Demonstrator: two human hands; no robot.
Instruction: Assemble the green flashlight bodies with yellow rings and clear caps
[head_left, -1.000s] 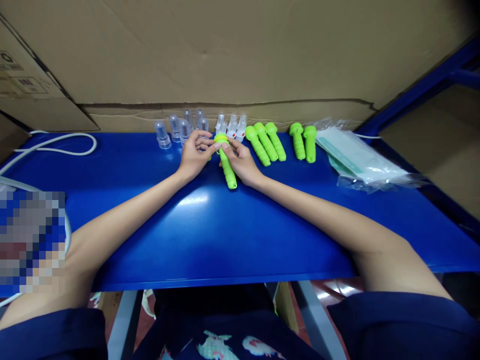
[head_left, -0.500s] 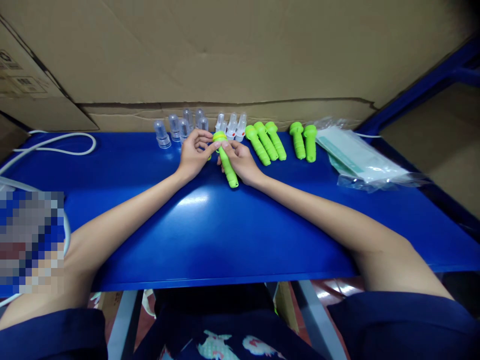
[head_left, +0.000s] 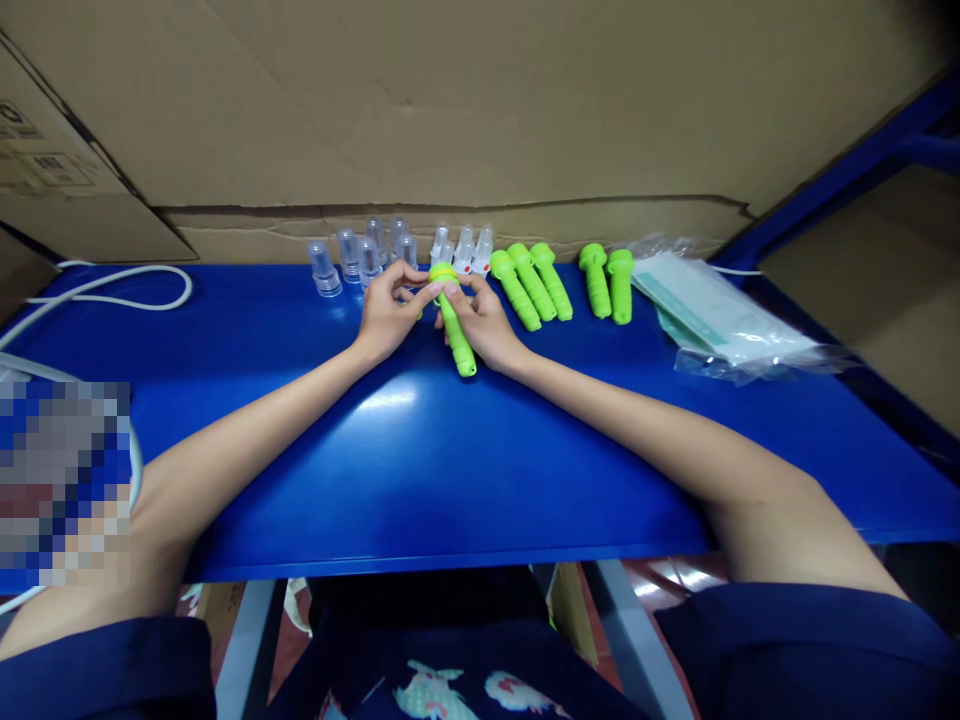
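Tube (head_left: 455, 325) in both hands, head away, tail toward person.

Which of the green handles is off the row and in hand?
The green handle at centre, gripped by both the left hand and right hand. The other five green handles lie untouched on the blue table to its right.

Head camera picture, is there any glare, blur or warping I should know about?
Head view: glare patch on the blue table near the left hand; a pixelated block masks the lower left; wide-angle warp bows the table's edges; corners darken; the green piece in the right hand stays sharp.
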